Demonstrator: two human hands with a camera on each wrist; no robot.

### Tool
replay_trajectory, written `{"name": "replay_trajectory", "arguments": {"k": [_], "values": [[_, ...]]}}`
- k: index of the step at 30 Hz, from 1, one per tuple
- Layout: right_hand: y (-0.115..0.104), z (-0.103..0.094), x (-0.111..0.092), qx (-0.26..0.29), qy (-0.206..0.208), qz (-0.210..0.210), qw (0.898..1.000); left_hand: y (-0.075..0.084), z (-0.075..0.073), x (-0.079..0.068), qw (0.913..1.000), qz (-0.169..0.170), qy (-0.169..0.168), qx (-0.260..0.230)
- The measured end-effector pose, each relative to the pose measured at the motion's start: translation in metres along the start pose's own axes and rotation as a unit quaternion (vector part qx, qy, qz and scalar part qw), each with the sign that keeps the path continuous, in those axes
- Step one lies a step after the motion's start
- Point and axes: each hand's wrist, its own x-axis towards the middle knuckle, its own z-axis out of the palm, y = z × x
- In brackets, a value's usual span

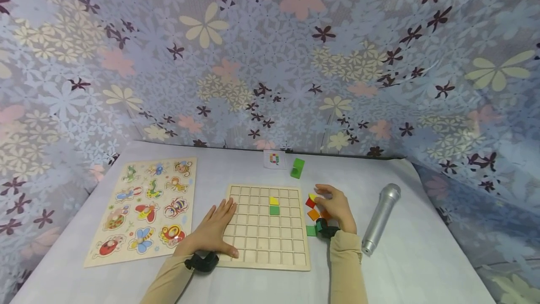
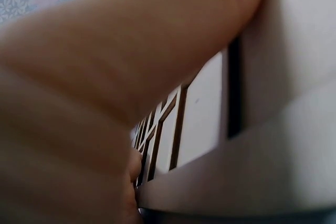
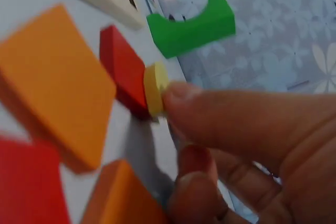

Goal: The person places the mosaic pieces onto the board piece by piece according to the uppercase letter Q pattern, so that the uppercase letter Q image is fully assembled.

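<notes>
My left hand (image 1: pixel 214 229) lies spread over the left edge of a wooden grid board (image 1: pixel 253 247), thumb near the front edge. In the left wrist view that hand fills much of the frame, with the board's grooves beyond it. On the board, a yellow piece (image 1: pixel 273 201) with a curved side sits directly behind a green square (image 1: pixel 274 210). To the right of the board, my right hand (image 1: pixel 336 206) pinches a small yellow block (image 3: pixel 154 87). This block is right against a red block (image 3: pixel 122 72), and orange blocks (image 3: pixel 58 82) lie close by.
Behind the board are a small pattern card (image 1: pixel 274 159) and a green arch block (image 1: pixel 298 168). An insect peg puzzle (image 1: pixel 143 210) lies to the left, a silver microphone-shaped object (image 1: pixel 381 219) to the right. Another green block (image 1: pixel 311 231) lies near the right wrist.
</notes>
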Motion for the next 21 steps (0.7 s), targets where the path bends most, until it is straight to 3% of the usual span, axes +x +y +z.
{"name": "replay_trajectory", "arguments": {"k": [5, 13, 21], "values": [[0.002, 0.0, 0.001, 0.028, -0.039, -0.018, 0.999, 0.001, 0.0, 0.0, 0.9998, -0.011, -0.006, 0.017], [-0.007, 0.003, -0.003, -0.001, -0.084, -0.047, 0.995, 0.003, -0.001, 0.001, 0.9995, -0.016, -0.008, 0.026], [-0.007, 0.001, -0.004, -0.018, -0.088, -0.042, 0.995, 0.004, -0.002, 0.002, 0.9996, -0.016, -0.009, 0.022]]}}
